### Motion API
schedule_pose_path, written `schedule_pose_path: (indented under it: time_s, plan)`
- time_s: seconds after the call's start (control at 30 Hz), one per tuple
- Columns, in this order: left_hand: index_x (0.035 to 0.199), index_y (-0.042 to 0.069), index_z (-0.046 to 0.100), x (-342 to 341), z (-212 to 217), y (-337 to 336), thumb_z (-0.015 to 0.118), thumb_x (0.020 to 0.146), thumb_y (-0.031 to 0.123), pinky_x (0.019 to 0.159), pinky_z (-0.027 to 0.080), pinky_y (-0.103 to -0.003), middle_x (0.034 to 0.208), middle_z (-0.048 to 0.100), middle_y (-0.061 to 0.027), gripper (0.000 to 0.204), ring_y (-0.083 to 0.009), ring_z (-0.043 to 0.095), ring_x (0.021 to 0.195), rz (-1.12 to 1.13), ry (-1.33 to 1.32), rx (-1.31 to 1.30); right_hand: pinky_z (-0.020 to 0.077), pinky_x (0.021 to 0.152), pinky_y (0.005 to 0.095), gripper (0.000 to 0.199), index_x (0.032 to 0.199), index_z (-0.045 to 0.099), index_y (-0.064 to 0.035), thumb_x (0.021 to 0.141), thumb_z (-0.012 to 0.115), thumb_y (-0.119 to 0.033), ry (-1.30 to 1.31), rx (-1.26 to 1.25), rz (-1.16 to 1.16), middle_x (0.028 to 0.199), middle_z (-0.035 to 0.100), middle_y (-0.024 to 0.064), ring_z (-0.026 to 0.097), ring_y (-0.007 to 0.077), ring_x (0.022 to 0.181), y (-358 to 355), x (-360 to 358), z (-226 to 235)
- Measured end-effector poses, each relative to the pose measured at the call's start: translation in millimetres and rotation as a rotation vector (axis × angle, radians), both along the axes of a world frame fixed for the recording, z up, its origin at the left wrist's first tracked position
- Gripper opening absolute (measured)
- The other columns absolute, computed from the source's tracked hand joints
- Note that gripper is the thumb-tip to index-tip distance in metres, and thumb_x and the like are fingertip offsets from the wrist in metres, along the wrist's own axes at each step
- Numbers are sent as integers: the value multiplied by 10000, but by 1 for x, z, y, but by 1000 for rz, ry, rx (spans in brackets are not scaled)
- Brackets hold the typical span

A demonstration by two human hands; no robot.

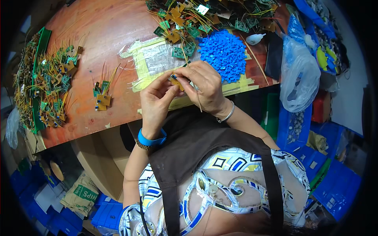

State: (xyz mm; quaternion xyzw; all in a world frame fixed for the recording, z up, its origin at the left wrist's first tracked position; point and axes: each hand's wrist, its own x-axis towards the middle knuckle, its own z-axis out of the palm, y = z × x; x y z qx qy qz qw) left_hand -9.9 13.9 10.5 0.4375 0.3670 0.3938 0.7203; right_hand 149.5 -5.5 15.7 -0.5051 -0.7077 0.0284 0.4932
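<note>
My left hand [156,104] pinches a small brown circuit board [175,82] with a blue part on it, over the table's near edge. Closed around a thin wooden stick [199,103], my right hand [206,86] has its fingertips against the same board. The stick slants through the right hand, one end showing below it. Just beyond both hands, green boards [183,50] with wires lie on a clear sheet [155,59] edged with yellow tape. A heap of small blue plastic pieces [222,55] is beside the right hand. The fingers partly hide the held board.
Wired boards are heaped at the far side [214,15] and at the left [59,82], along a green divider [41,78]. A small board cluster [103,98] lies left of my hands. A white bottle [255,38], another stick [256,61] and a plastic bag [299,86] are at right.
</note>
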Motion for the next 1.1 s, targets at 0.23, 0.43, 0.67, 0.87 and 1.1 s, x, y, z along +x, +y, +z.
schedule_pose_path:
  time_s: [0.23, 0.43, 0.67, 0.87, 1.1]
  plan:
    - [1234, -45, 609, 1, 0, 0, 621, 919, 8, 774, 565, -266, 919, 662, -54, 319, -124, 652, 818, 11, 19, 24, 516, 643, 349, 280, 926, 670, -17, 677, 771, 59, 15, -10, 21, 808, 669, 96, 647, 266, 743, 1, 0, 1]
    - [1161, -73, 642, -1, -4, 0, 588, 962, 74, 683, 583, -256, 939, 685, -94, 253, -122, 658, 768, 90, 38, -16, 517, 653, 353, 278, 934, 672, -17, 683, 766, 58, 27, -4, 34, 802, 662, 104, 647, 268, 746, -1, -6, 1]
    - [1147, -34, 672, -40, -2, 7, 605, 963, 102, 657, 580, -271, 889, 686, -82, 239, -126, 659, 742, 390, 157, 125, 513, 671, 364, 225, 947, 674, -16, 742, 742, 47, 97, 56, 7, 851, 674, 116, 641, 284, 756, 5, -1, 8]
    - [1145, -45, 674, -135, -35, 30, 599, 969, 89, 682, 556, -247, 931, 700, -73, 234, -102, 640, 753, 664, 525, 332, 510, 699, 365, 259, 991, 629, -28, 756, 732, 10, -20, -64, -168, 921, 670, 132, 648, 315, 830, 27, 35, -16]
    - [1134, -32, 690, -177, -44, 54, 609, 962, 165, 751, 523, -315, 958, 716, -159, 273, -207, 668, 821, 616, 1253, 838, 483, 789, 416, 280, 1015, 605, -39, 737, 644, -51, -211, -162, -229, 945, 639, 140, 616, 321, 886, 34, 41, -33]
